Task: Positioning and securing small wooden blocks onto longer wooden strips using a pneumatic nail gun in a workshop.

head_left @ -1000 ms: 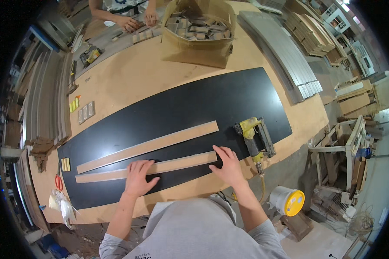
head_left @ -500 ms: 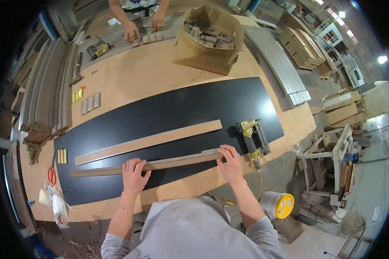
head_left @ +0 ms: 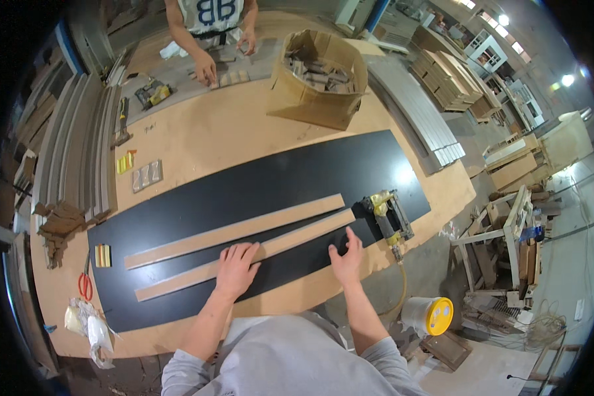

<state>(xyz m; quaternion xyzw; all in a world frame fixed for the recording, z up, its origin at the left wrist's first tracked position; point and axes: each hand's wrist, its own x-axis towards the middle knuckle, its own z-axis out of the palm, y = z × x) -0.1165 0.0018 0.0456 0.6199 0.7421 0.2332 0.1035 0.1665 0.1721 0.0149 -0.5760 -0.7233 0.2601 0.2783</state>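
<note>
Two long narrow wooden strips with tan faces and pale edges lie side by side on a black panel [head_left: 290,171]. Across the middle of the near strip [head_left: 297,244] my left hand [head_left: 236,269] is closed, fingers over the top and thumb at the near edge. My right hand [head_left: 348,259] is off the wood, just below that strip's right end, its thumb and fingers apart and holding nothing. The far strip [head_left: 244,228] lies untouched. Right of both strips, a yellow and black nail gun [head_left: 386,218] with a hose rests on the panel.
A cardboard box [head_left: 317,99] of wood offcuts stands at the far side. Across the table a co-worker's hands [head_left: 206,69] handle small pieces. Stacked boards [head_left: 79,152] line the left; red scissors [head_left: 85,284] and plastic bags sit near-left. A yellow-lidded bucket [head_left: 435,315] stands on the floor.
The near strip has been turned over, tan face up, and now lies beside the far strip. My right hand has let go of it; my left has moved right along it.
</note>
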